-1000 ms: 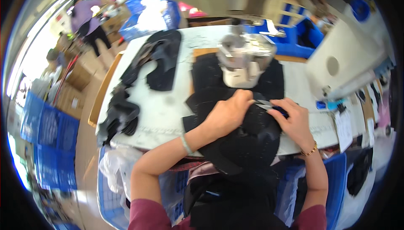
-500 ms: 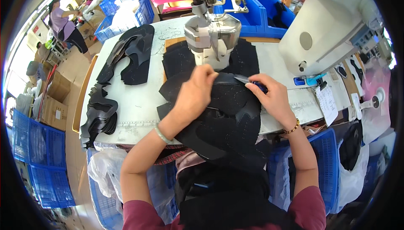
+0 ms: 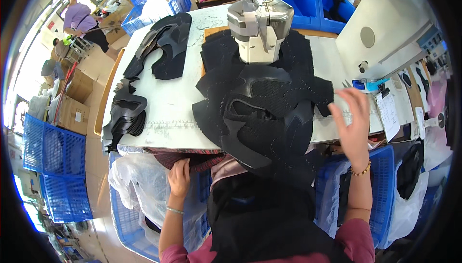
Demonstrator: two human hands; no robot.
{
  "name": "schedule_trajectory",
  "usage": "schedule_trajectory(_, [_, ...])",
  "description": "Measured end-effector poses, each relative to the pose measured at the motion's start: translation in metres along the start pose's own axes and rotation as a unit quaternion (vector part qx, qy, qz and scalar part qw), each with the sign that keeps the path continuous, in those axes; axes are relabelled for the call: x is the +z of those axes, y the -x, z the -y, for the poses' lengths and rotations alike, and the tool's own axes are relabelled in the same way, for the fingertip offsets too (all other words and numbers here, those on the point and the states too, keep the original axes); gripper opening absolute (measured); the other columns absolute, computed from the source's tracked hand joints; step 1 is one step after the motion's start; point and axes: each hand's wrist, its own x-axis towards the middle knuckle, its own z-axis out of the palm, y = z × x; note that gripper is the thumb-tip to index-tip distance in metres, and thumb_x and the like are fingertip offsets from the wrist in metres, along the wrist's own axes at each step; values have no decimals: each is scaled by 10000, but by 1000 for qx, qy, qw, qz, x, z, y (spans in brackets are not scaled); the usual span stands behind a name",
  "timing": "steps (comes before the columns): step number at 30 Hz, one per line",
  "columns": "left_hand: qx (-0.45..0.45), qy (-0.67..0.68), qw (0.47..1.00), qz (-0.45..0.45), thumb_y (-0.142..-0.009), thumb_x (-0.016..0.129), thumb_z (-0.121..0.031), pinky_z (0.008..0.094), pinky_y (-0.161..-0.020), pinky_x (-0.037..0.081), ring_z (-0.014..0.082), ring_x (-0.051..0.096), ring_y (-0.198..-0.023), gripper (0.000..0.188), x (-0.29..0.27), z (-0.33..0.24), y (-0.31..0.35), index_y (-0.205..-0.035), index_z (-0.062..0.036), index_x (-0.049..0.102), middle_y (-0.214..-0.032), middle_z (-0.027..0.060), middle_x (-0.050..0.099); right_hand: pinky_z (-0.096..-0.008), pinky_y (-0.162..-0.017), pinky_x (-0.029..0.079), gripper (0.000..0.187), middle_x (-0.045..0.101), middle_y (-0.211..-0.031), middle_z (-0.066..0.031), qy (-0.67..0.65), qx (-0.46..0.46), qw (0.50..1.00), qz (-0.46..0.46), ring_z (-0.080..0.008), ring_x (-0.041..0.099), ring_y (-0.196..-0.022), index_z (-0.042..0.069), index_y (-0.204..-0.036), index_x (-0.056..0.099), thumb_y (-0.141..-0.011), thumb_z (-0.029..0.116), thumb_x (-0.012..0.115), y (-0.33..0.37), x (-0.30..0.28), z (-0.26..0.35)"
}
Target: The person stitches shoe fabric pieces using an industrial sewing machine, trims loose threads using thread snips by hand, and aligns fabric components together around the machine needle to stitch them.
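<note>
My left hand is below the table's front edge, its fingers closed on the rim of a dark red and black patterned cloth. With fingers spread and nothing in them, my right hand is over the table at the right. Black curved fabric pieces with smooth dark overlays lie stacked in front of me, reaching over the front edge. Just beyond them stands the sewing machine's metal head. Small pointed metal blades, seemingly thread snips, lie past my right fingertips.
More black cut pieces and a pile of dark curved strips lie on the left of the white table. Blue crates flank me. A paper sheet lies right. A person in purple stands far left.
My left hand has left the fabric pieces and dropped to the patterned cloth under the table edge. My right hand has moved right and let go of the blue-handled snips. The view has shifted.
</note>
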Motion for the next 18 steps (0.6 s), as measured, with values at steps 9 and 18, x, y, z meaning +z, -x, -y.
schedule_trajectory(9, [-161,2,932,325,-868,594,-138,437,-634,499,382,633,-719,151,-45,-62,-91,-918,-3,640,-817,203,650,-340,-741,391,745,473,-1308,-244,80,-248,941,216,-236,478,-811,-28,-1276,516,-733,446,705,27,43,107])
schedule_trajectory(18, [87,189,964,165,-844,652,-134,377,-849,482,336,604,-969,202,-10,-95,-241,-981,15,653,-1057,162,639,-320,-696,420,681,589,-1102,-326,81,-291,938,168,-231,537,-701,-76,-1267,500,-679,221,675,19,41,120])
